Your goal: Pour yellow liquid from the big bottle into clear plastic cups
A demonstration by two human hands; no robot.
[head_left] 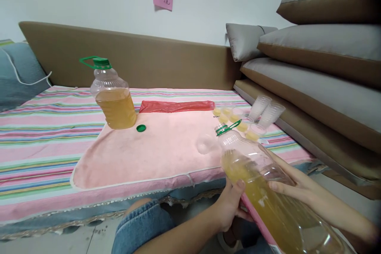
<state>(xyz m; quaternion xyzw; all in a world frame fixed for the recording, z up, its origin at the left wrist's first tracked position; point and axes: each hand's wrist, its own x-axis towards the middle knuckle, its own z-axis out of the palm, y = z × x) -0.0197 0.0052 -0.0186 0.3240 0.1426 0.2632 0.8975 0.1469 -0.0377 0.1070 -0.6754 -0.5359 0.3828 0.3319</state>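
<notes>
A large clear bottle of yellow liquid [256,182] lies tilted between my hands, its open neck with a green ring pointing up and left. My left hand [230,206] grips its lower left side, fingers wrapped under it. On the far side, my right hand [290,186] holds the bottle's right side, partly hidden behind it. Just left of the bottle's neck stands a clear plastic cup [206,144] on the pink cloth [154,151]. Beyond the neck are several cups with yellow liquid [234,118]. A green cap [141,128] rests on the cloth at the left.
A second bottle with a green lid [116,107] stands at the left. Two stacks of clear cups [271,115] lean at the right, near piled cushions [315,67]. Red plastic [177,106] lies along the cloth's back edge. My knee [143,222] is below the bed edge.
</notes>
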